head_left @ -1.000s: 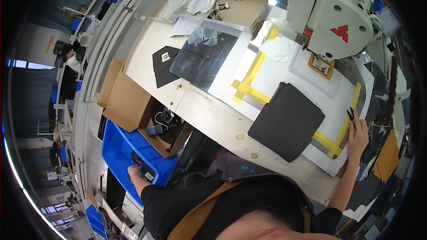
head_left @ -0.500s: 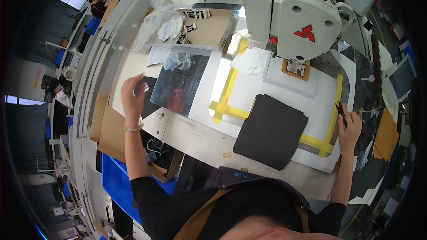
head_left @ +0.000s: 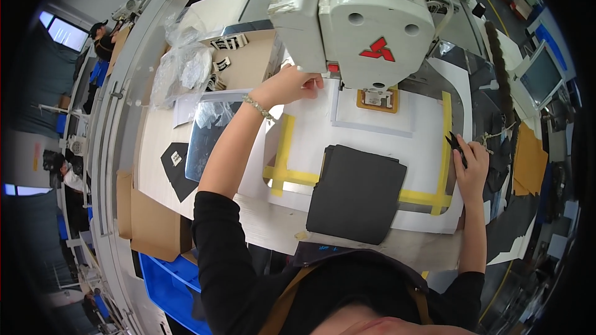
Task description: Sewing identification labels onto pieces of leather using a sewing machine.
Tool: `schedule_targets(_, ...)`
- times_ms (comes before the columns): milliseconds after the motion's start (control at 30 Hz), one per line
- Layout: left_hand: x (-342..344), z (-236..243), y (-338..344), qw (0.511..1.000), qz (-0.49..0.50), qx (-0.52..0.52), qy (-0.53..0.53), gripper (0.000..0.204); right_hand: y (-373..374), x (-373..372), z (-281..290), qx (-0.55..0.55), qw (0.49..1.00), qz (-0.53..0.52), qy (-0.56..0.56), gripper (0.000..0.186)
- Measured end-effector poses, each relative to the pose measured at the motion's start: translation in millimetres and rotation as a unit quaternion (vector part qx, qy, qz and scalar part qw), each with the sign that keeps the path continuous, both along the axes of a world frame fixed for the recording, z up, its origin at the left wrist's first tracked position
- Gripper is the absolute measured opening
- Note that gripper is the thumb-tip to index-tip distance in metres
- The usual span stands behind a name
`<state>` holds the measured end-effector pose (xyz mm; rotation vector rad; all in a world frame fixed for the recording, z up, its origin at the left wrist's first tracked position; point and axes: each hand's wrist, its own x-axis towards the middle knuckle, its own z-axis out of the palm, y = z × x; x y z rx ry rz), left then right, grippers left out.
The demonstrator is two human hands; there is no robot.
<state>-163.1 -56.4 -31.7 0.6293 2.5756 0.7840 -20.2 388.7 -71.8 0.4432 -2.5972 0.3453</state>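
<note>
My left hand (head_left: 290,89) reaches to the left side of the white sewing machine head (head_left: 379,31), above the white sheet (head_left: 304,121). Its fingers are curled; what they hold, if anything, is hidden. Black thread snips (head_left: 455,143) are in my right hand (head_left: 473,164), beside the yellow tape at the sheet's right. A stack of black fabric pieces (head_left: 357,195) lies on the sheet's front part. Under the machine head sits a small amber frame (head_left: 377,100) on a clear plate (head_left: 354,121). At the left, a small white label (head_left: 176,159) rests on a black fabric piece (head_left: 180,178).
A shallow cardboard box (head_left: 251,62) with several labels stands behind my left forearm, with clear plastic bags (head_left: 180,71) beside it. An open carton (head_left: 152,220) and a blue bin (head_left: 167,285) are at the lower left. A monitor (head_left: 541,80) stands at the right.
My left hand has moved right from the black piece at the left to the machine head. The label at its fingertips now lies on that piece. My right hand keeps the snips; the view has shifted.
</note>
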Motion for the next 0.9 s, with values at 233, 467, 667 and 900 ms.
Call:
schedule_targets(233,-0.7,-2.3,-7.8,0.991,-0.063,-0.008,0.119,0.015,-4.4,2.1,4.2,-0.008,1.000,-0.009,-0.025,0.029)
schedule_targets(467,19.5,8.2,-22.7,0.990,0.060,0.102,0.078,0.015,-6.5,-0.5,10.7,0.011,0.999,0.015,0.031,0.031)
schedule_targets(667,67.5,21.2,19.3,0.947,0.074,0.305,0.071,0.012,-57.7,-3.1,30.8,-0.231,0.962,0.133,-0.067,0.034)
schedule_targets(900,101.9,3.7,82.3,0.874,0.144,0.464,-0.034,0.017,-141.8,-16.8,43.9,-0.564,0.638,0.169,-0.496,0.016)
